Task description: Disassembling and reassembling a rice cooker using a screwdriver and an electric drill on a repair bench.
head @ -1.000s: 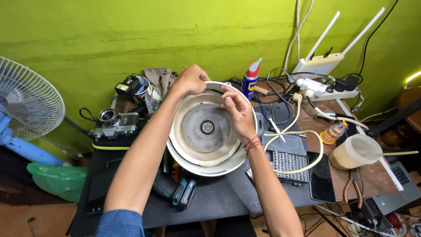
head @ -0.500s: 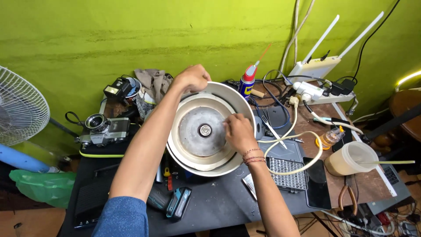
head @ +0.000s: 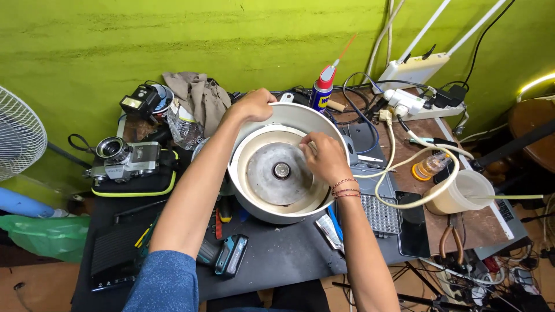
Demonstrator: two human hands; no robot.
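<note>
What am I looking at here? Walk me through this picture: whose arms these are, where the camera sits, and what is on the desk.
The camera is worn on a person's head and looks down, so the two arms reaching in from below are that person's own. There is no robot.

The left hand grips the far rim of a round white appliance pot, tipped so its inside faces the camera. The right hand reaches inside it, fingertips at the edge of the grey metal plate in its bottom.

Around it on the dark desk lies clutter: an old film camera on the left, a spray can with a red straw behind the pot, a white power strip, a cream hose running to a pale plastic cup, and pliers. A green wall stands behind, and a fan is at far left.
</note>
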